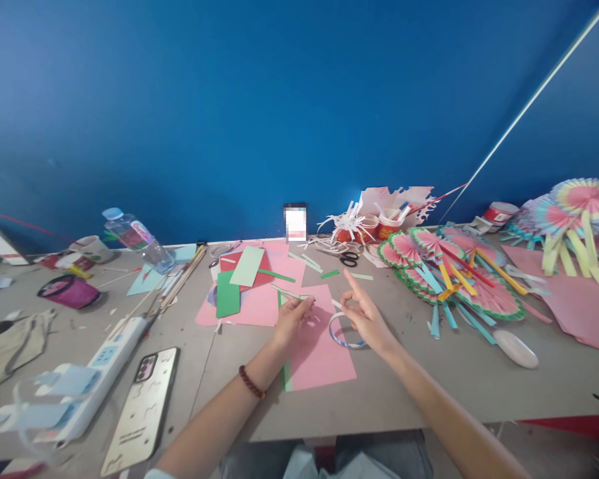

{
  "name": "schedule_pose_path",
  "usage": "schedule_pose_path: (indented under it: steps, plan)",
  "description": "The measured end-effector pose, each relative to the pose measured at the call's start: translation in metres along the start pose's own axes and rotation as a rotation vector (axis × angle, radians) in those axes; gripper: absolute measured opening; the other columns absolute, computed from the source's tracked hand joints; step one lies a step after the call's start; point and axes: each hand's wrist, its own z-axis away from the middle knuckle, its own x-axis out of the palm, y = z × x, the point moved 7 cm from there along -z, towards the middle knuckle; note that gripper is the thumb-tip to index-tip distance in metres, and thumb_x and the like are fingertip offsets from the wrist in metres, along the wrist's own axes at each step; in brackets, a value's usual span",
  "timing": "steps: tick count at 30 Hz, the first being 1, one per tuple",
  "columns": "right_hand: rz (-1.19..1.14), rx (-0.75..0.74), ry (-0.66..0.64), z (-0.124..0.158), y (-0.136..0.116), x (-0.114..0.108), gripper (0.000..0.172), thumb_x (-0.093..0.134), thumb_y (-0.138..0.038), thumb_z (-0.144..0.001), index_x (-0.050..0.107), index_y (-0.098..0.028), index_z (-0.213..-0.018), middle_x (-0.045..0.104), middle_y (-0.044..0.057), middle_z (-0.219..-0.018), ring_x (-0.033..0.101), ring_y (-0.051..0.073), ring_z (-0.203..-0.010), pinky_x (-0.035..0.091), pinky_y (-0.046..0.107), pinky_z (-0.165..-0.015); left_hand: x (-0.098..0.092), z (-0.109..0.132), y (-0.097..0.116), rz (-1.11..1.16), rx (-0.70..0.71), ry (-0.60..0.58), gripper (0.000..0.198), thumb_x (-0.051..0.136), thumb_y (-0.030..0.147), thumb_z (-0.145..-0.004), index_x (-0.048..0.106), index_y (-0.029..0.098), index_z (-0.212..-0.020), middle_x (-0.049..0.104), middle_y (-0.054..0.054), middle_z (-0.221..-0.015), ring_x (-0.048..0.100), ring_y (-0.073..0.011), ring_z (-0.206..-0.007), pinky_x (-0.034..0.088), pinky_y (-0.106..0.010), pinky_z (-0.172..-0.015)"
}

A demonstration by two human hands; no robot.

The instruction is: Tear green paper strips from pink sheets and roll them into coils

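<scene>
My left hand (292, 318) pinches a thin pale paper strip (288, 293) above a pink paper sheet (319, 352). My right hand (367, 316) hovers just to the right, index finger stretched up, thumb and other fingers curled near the strip's end; what it grips, if anything, I cannot make out. A tape ring (343, 336) with a blue edge lies on the pink sheet below my right hand. More pink, red and green paper pieces (249, 279) lie behind the hands.
Paper fans with coloured strips (454, 276) pile at the right. Scissors (348, 258) and red cups (379, 226) stand behind. A phone (142, 406), a power strip (100, 372), wooden sticks (180, 283) and a water bottle (140, 239) lie left. Blue wall behind.
</scene>
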Motion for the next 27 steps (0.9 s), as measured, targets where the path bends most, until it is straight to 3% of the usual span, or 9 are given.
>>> schedule_pose_path:
  steps: [3,6,11,14,18,22,27]
  plan:
    - [0.031,-0.040,0.012,0.000,-0.002,-0.002,0.077,0.053,-0.017,-0.079,0.039,-0.031,-0.154,0.056,-0.003,-0.096,0.036,0.004,-0.048,0.036,0.021,-0.046,0.000,0.000,0.000,-0.036,0.030,-0.006,0.047,0.092,0.056,-0.058,0.064,0.018,-0.056,0.056,0.002,-0.048,0.058,-0.0133,-0.049,0.047,-0.026,-0.052]
    - [0.098,-0.078,0.077,0.001,-0.005,-0.008,0.079,0.052,-0.014,-0.078,0.037,-0.028,-0.153,0.058,0.000,-0.104,0.037,0.004,-0.047,0.039,0.022,-0.047,0.001,0.001,0.001,-0.088,0.049,-0.013,0.046,0.090,0.054,-0.062,0.062,0.019,-0.054,0.061,-0.001,-0.051,0.062,-0.0153,-0.052,0.048,-0.027,-0.053]
    - [0.330,-0.202,0.263,0.005,-0.018,-0.023,0.068,0.051,-0.016,-0.084,0.038,-0.023,-0.151,0.061,0.004,-0.108,0.049,0.007,-0.053,0.049,0.024,-0.056,0.005,0.004,0.004,-0.104,0.046,-0.044,0.042,0.091,0.052,-0.063,0.065,0.019,-0.057,0.065,-0.001,-0.053,0.064,-0.0159,-0.051,0.049,-0.027,-0.054]
    - [0.556,-0.350,0.338,0.006,-0.028,-0.028,0.058,0.049,-0.017,-0.089,0.047,-0.022,-0.147,0.063,0.005,-0.097,0.058,0.015,-0.066,0.053,0.027,-0.063,0.007,0.006,0.006,-0.103,0.054,-0.054,0.041,0.091,0.052,-0.063,0.070,0.017,-0.063,0.064,-0.001,-0.052,0.064,-0.0157,-0.051,0.049,-0.027,-0.054]
    - [0.858,-0.423,0.142,0.003,-0.023,-0.011,0.056,0.044,-0.011,-0.090,0.056,-0.024,-0.144,0.067,0.008,-0.095,0.066,0.021,-0.082,0.054,0.029,-0.070,0.007,0.008,0.008,-0.128,0.062,-0.049,0.042,0.091,0.052,-0.062,0.073,0.016,-0.070,0.066,-0.001,-0.055,0.063,-0.0145,-0.052,0.049,-0.026,-0.055]
    - [0.905,-0.327,-0.091,0.003,-0.007,0.009,0.070,0.046,-0.010,-0.088,0.042,-0.025,-0.155,0.069,0.010,-0.107,0.069,0.025,-0.092,0.056,0.034,-0.078,0.013,0.010,0.008,-0.166,0.070,-0.072,0.041,0.092,0.051,-0.059,0.073,0.016,-0.069,0.069,-0.002,-0.060,0.061,-0.0135,-0.052,0.051,-0.026,-0.054]
    - [0.848,-0.227,-0.134,0.000,0.011,0.013,0.067,0.046,-0.019,-0.094,0.033,-0.025,-0.160,0.065,0.013,-0.126,0.065,0.028,-0.112,0.054,0.045,-0.096,0.017,0.013,0.011,-0.221,0.134,-0.084,0.034,0.092,0.043,-0.062,0.070,0.017,-0.066,0.069,-0.003,-0.063,0.061,-0.0138,-0.054,0.048,-0.026,-0.053]
